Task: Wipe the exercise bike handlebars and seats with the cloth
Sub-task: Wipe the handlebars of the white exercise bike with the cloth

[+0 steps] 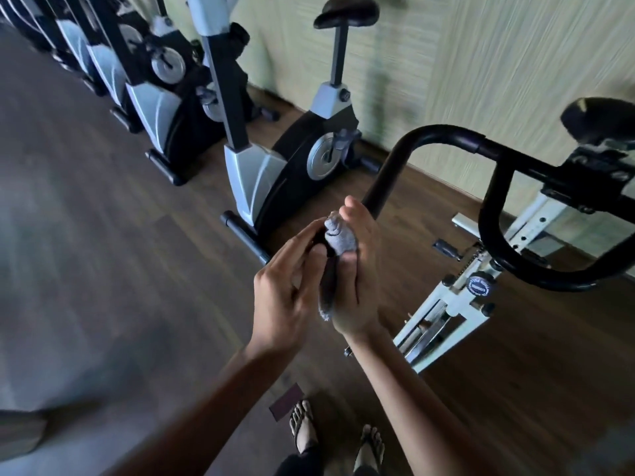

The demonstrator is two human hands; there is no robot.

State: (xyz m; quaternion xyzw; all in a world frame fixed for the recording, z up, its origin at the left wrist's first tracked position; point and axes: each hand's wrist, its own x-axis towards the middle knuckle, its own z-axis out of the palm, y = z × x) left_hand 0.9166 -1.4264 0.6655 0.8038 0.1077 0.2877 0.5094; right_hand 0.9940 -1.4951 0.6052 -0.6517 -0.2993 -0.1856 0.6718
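Note:
A black looped handlebar (443, 132) of a white-framed exercise bike (457, 297) curves toward me, its near end reaching my hands. My right hand (354, 269) wraps a grey cloth (338, 237) around that near end, thumb up. My left hand (288, 290) touches the bar end and cloth from the left, its fingers fairly straight. A tail of the cloth hangs below between my palms. The bike's black seat (598, 120) shows at the right edge.
A row of grey-and-black exercise bikes (275, 166) lines the pale wall on the left, the nearest with a black seat (347, 12) on a tall post. Dark wood floor lies below. My sandalled feet (336, 438) stand at the bottom.

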